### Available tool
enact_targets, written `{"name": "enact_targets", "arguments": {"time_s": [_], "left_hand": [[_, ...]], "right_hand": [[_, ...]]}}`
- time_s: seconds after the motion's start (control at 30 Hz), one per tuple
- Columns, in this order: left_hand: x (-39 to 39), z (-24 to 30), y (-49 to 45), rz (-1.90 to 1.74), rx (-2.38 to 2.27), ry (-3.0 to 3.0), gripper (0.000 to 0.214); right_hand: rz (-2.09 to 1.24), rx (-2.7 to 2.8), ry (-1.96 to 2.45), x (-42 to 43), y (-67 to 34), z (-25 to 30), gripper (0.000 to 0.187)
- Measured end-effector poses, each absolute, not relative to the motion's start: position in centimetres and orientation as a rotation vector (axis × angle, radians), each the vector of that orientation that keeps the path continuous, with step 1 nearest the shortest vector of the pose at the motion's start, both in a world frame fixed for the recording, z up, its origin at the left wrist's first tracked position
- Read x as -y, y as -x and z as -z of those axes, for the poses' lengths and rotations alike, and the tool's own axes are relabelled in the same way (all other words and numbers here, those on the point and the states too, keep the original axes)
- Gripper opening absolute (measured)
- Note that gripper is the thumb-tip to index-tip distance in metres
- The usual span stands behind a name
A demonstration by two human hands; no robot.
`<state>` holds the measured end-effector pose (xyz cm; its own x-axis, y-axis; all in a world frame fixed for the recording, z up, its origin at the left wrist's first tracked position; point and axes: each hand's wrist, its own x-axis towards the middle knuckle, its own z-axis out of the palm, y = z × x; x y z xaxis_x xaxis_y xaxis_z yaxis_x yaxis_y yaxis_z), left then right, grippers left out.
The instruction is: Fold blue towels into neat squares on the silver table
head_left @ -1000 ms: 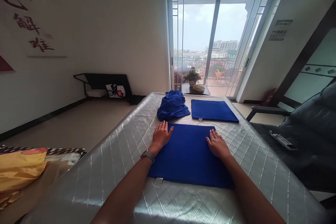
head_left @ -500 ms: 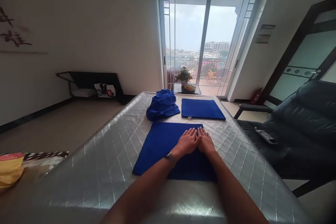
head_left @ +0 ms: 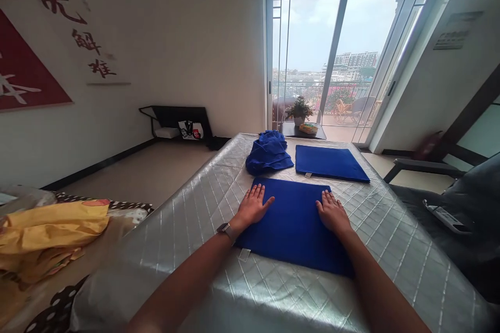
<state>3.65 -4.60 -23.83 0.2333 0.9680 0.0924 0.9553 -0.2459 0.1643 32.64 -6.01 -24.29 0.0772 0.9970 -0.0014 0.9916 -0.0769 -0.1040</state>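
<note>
The silver cover (head_left: 175,223) has bare room either side of the near cloth (head_left: 292,226), flat, its tagged edge nearest; which axis is longer cannot be told. Beyond lie a far cloth (head_left: 332,162) and, left, a blue heap (head_left: 269,153). The left hand (head_left: 252,206) and right hand (head_left: 334,212) rest open, palms down, on the near cloth's far corners. The tag (head_left: 244,255) juts near-left.
</note>
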Motion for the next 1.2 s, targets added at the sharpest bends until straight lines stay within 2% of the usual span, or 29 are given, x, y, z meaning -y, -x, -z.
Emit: {"name": "enact_targets", "arguments": {"time_s": [0.1,0.3,0.53,0.77,1.2], "left_hand": [[4.9,24.2,-2.5,-0.337,-1.938,-2.381,0.090],[5.0,24.4,-2.9,-0.398,-1.908,-2.390,0.085],[5.0,24.8,-2.0,-0.401,-1.844,-2.409,0.088],[5.2,24.9,-1.6,-0.379,-1.805,-2.411,0.089],[5.1,25.0,-1.5,-0.373,-1.858,-2.409,0.083]], "right_hand": [[-0.119,2.080,2.264,5.9,-32.7,24.4,0.067],[-0.043,2.082,2.268,6.1,-32.6,24.1,0.066],[0.233,2.123,2.231,9.5,-31.9,23.2,0.063],[0.031,2.118,2.262,12.9,-32.2,25.6,0.068],[-0.007,2.098,2.282,13.2,-31.5,24.8,0.068]]}}
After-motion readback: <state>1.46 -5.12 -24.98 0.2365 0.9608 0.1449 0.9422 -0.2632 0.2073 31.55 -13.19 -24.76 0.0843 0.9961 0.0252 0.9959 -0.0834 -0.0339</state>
